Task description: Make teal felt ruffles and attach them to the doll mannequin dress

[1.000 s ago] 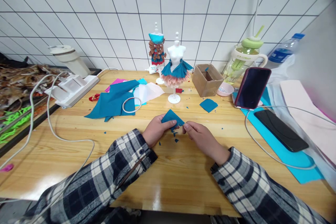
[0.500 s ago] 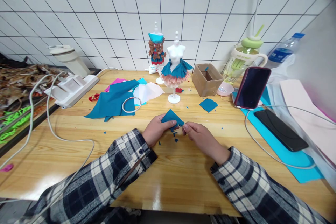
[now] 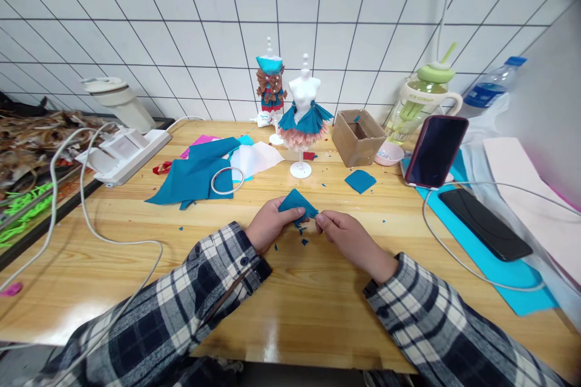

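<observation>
My left hand (image 3: 269,224) is closed on a small blue paper piece (image 3: 296,201), its thumb lying across the top. My right hand (image 3: 345,237) pinches the right corner of that same piece between thumb and finger. Small blue scraps (image 3: 305,242) lie on the table just below. Beyond my hands stands a white mannequin (image 3: 305,94) in a blue and pink paper skirt. A second mannequin (image 3: 270,87) with brown bows is behind it. Another blue paper piece (image 3: 361,181) lies flat to the right.
Blue sheets (image 3: 200,172) with a white ring (image 3: 227,181) lie at left, near a power strip (image 3: 129,157) and cables. Toward the right are a cardboard box (image 3: 358,138), a pink dish (image 3: 389,153), an upright phone (image 3: 436,151), a flat phone (image 3: 485,224) and a jug (image 3: 422,103).
</observation>
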